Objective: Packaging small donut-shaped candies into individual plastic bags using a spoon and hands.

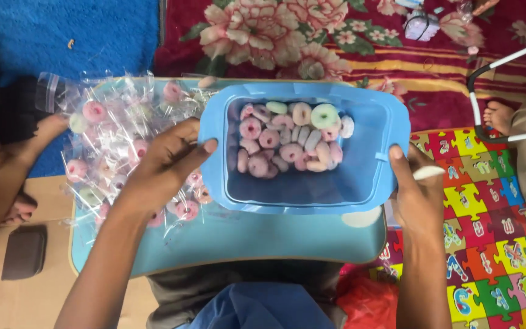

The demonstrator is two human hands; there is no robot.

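Over a blue tray (226, 244), both hands' grips (165, 161) (415, 189) clasp a blue tub (305, 198).

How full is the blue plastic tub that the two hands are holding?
Partly full. The blue tub holds ring-shaped candies heaped against its far wall, and the near part of its floor is bare.

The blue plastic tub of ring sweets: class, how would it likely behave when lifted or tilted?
The blue plastic tub probably stays stiff, since the left hand and right hand grip opposite rims without visible bending. The ring sweets lie loose, bunched at one end, so they would likely slide.
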